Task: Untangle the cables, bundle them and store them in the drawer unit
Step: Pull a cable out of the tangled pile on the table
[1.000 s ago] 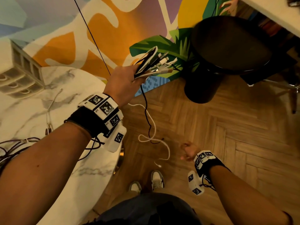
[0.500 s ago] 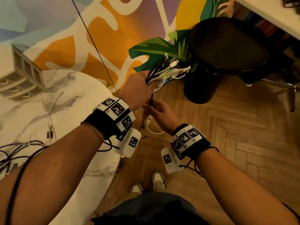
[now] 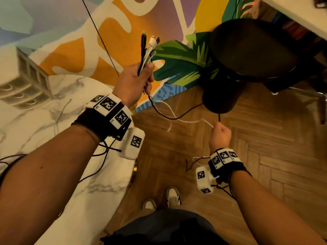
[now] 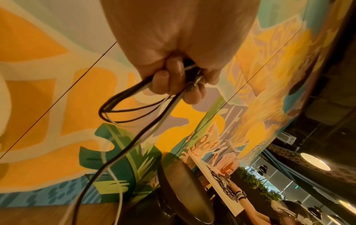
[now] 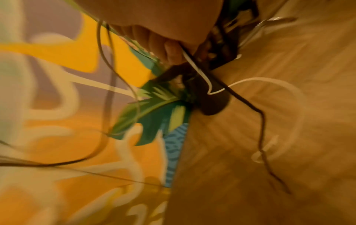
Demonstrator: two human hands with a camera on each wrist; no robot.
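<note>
My left hand (image 3: 139,78) is raised in front of the painted wall and grips a bundle of black and white cables (image 3: 146,48), plug ends pointing up. In the left wrist view its fingers (image 4: 173,79) curl round folded cable loops (image 4: 123,109). A black cable (image 3: 177,117) and a white cable (image 3: 191,121) sag from that fist across to my right hand (image 3: 220,134), lower right over the floor, which pinches both strands. In the right wrist view the white cable (image 5: 196,70) and the black cable (image 5: 242,100) run out of its fingers. The beige drawer unit (image 3: 23,82) stands on the marble table at far left.
More loose cables (image 3: 58,114) lie on the white marble table (image 3: 85,183) at left. A black round stool (image 3: 247,55) stands ahead on the right, against the mural wall. Wooden parquet floor (image 3: 256,156) lies under my right hand, my shoes (image 3: 173,198) below.
My left hand has turned the bundle so the plugs point up. My right hand has moved away from it, down and to the right, drawing the black and white strands out.
</note>
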